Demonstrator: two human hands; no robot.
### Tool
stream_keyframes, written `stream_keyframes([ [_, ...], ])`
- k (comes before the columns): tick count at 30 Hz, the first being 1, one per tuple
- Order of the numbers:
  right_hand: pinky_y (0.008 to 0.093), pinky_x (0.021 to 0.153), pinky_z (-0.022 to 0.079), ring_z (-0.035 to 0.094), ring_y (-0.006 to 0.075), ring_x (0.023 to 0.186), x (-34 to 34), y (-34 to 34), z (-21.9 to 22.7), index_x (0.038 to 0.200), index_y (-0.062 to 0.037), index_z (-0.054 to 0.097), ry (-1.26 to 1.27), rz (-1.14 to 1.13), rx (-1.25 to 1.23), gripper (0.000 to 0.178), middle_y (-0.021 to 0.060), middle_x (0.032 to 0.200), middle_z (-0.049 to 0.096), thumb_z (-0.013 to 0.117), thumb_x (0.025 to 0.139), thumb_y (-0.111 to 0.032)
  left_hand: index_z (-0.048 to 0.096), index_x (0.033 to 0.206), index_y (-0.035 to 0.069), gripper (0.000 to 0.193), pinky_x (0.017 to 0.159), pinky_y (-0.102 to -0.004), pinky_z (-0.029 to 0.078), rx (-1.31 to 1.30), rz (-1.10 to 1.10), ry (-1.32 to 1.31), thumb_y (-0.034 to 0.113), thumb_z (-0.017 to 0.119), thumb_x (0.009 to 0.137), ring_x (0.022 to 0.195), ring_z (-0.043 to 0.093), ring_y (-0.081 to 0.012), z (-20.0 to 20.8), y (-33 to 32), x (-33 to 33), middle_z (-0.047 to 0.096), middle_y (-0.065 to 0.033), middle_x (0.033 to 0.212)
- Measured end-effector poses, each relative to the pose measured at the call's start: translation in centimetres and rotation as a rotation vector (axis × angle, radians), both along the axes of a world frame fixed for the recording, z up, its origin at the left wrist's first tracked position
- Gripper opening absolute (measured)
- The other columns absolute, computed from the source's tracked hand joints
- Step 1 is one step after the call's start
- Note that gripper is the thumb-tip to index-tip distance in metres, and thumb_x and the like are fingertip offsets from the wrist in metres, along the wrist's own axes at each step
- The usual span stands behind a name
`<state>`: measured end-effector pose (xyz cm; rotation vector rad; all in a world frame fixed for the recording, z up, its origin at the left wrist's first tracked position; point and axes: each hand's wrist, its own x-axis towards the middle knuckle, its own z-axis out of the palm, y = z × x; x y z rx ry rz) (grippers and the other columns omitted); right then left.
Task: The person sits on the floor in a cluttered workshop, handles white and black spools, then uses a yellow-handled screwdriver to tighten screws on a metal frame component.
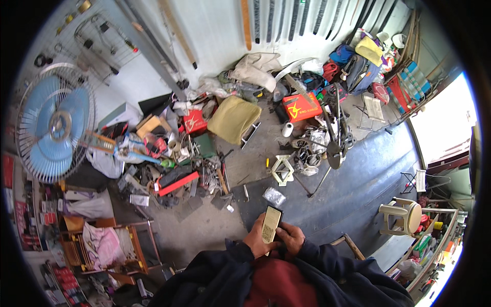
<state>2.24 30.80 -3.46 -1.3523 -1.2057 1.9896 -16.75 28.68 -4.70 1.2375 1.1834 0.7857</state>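
Close in front of my dark jacket and red top, my left hand (255, 240) is closed round a narrow, phone-shaped slab (271, 221). Its upward face is pale gold with a square code pattern, and a dark edge shows on its right. My right hand (292, 238) is closed too, thumb and fingers against the slab's lower right side. Both hands partly cover its lower end. Just beyond the slab, a small clear plastic packet (274, 196) lies on the dark floor mat.
Farther off stand a cream metal stand (282, 170) and a machine with a dark round plate (335, 150). A tan cushion (235, 119) and a red box (302, 106) lie beyond. A blue fan (57, 128) and piled tools are left, a plastic stool (401, 217) right.
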Motion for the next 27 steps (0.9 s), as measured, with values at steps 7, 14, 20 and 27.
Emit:
stream_keyframes([
  [7, 0.0361, 0.086, 0.059, 0.072, 0.0226, 0.102, 2.1, 10.7, 2.8, 0.137, 0.0038, 0.062, 0.105, -0.28, -0.053, 0.039, 0.014, 0.114, 0.075, 0.053, 0.109, -0.022, 0.02, 0.161, -0.001, 0.115, 0.114, -0.041, 0.047, 0.031, -0.12, -0.081, 0.006, 0.092, 0.072, 0.138, 0.053, -0.0289, 3.0, 13.5, 2.6, 0.053, -0.0177, 0.146],
  [14, 0.034, 0.083, 0.059, 0.072, 0.0203, 0.097, 2.8, 22.6, -0.3, 0.139, 0.0022, 0.06, 0.206, -0.607, -0.064, 0.038, 0.0115, 0.114, 0.074, 0.05, 0.11, -0.02, 0.016, 0.164, 0.0, 0.116, 0.115, -0.0408, 0.045, 0.093, -0.394, -0.103, 0.01, 0.091, 0.076, 0.138, 0.054, -0.0282, -0.3, 29.3, 3.7, 0.052, -0.0181, 0.15],
  [20, 0.032, 0.085, 0.058, 0.071, 0.0177, 0.1, -0.2, 35.5, -4.6, 0.145, 0.0017, 0.057, 0.15, -0.852, -0.149, 0.042, 0.0103, 0.118, 0.073, 0.051, 0.111, -0.022, 0.021, 0.162, -0.002, 0.116, 0.114, -0.0392, 0.046, -0.151, -0.534, 0.098, 0.017, 0.091, 0.073, 0.137, 0.055, -0.0331, -6.8, 45.9, 2.4, 0.055, -0.0227, 0.146],
  [27, 0.032, 0.082, 0.059, 0.072, 0.0186, 0.093, -4.3, 42.0, -2.1, 0.149, 0.0019, 0.054, 0.167, -0.844, -0.366, 0.048, 0.0131, 0.112, 0.073, 0.06, 0.109, -0.024, 0.017, 0.163, -0.004, 0.121, 0.118, -0.0398, 0.04, -0.344, -0.638, 0.232, 0.032, 0.094, 0.076, 0.142, 0.049, -0.0322, -8.2, 58.1, -3.2, 0.047, -0.0249, 0.154],
])
